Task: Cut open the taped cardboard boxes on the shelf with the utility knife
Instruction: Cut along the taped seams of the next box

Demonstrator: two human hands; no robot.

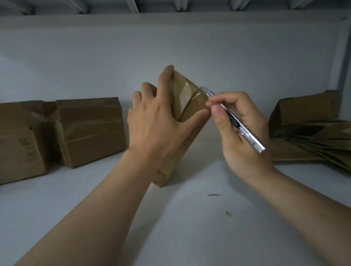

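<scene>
Closest in, 2 bare forearms reach out over the pale shelf. A small brownish scrap and a thin dark sliver lie on it between the arms.

Further out, the left hand is clamped over a small taped cardboard box. Its fingers curl over the top and far side, and its thumb presses along the near edge. The box is tipped up, with its lower corner resting on the shelf. Shiny brown tape covers its upper end.

Just beside it, the right hand grips the utility knife like a pen, thumb and fingers closed round the silver body. The blade tip is right at the taped upper corner of the box.

Back on the left, 2 more cardboard boxes sit side by side, touching. On the right lies a pile of flattened cardboard with 1 crumpled box on top. Behind everything is the plain back wall, and metal ribs run overhead.
</scene>
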